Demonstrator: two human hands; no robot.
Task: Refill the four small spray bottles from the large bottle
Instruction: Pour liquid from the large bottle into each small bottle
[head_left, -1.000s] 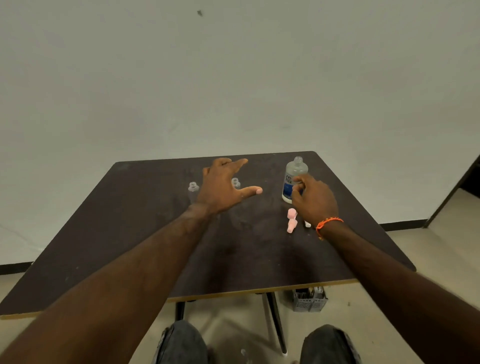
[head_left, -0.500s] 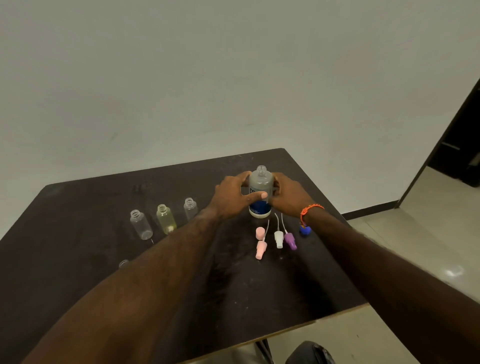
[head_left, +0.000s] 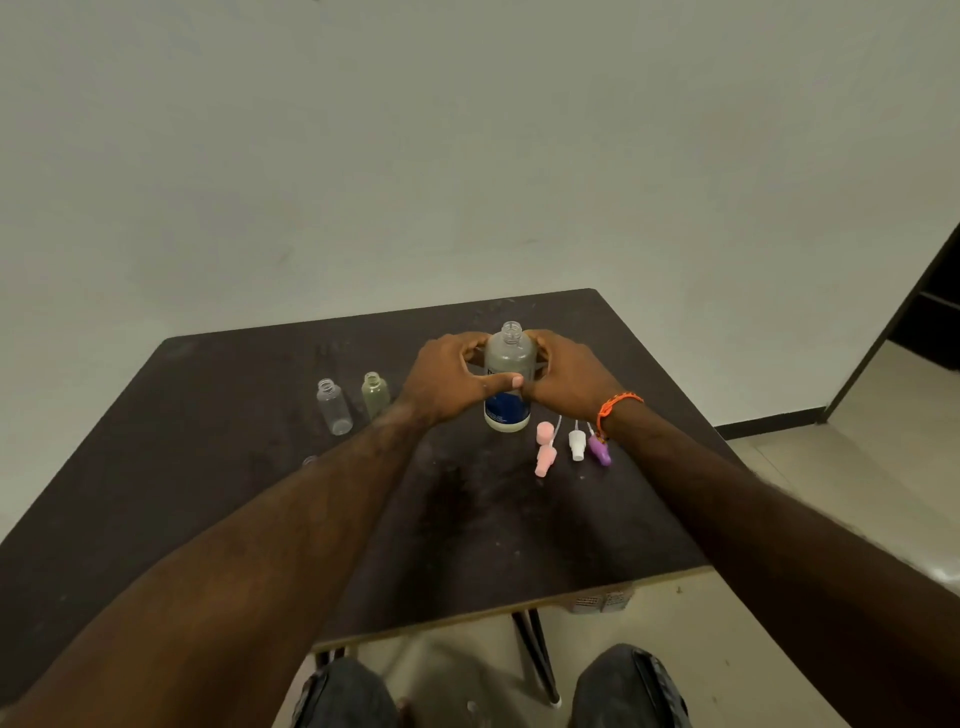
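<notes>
— Surface? Dark scuffed square table (head_left: 218, 493); bare room front and left.
— Held item? Uncapped clear plastic large bottle (head_left: 509, 379), blue label, upright near far edge, gripped by left hand (head_left: 449, 382) and right hand (head_left: 569, 376).

**Count of items on the table**

Large bottles: one, the large bottle (head_left: 509, 379), uncapped, upright, with a blue label.

Small spray bottles in plain sight: two, both uncapped and upright. One is the clear small bottle (head_left: 334, 407); the other is the yellowish small bottle (head_left: 375, 393) just to its right. A third rim (head_left: 309, 460) peeks out beside the left forearm; whether it is a bottle cannot be told for sure.

Spray caps lying loose: four counted. Two pink caps (head_left: 545, 455), one white cap (head_left: 576, 445), one purple cap (head_left: 600, 450).

Hands: two, the left hand (head_left: 451, 381) and the right hand (head_left: 566, 375).

Bracelets: one, an orange bracelet (head_left: 616, 405).

Tables: one, a dark table (head_left: 218, 499).
</notes>
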